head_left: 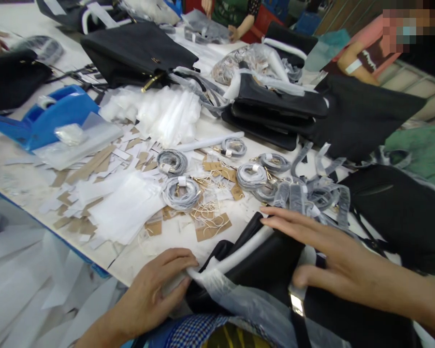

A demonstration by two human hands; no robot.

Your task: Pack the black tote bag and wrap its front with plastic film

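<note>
Black leather bag [270,261]: lay at the counter's [127,262] near edge.
Left hand [157,290]: grip pinched white foam tube's [244,249] end.
Right hand [329,251]: grip spread over bag.

From my end I see smooth blk bag [271,261], btm ctr, leather-look w/ soft sheen; clasp [296,304] is shiny metal. Foam roll [244,249] looks matt, film [246,299] thin semi-clear plastic. Tape dispenser [58,116], upper L: smooth hard plastic. Mid-frame tags [213,229]: matt brn card; strap coil [181,193], glossy plastic wrap. Checked garment [188,333], btm edge: woven cloth.
</note>
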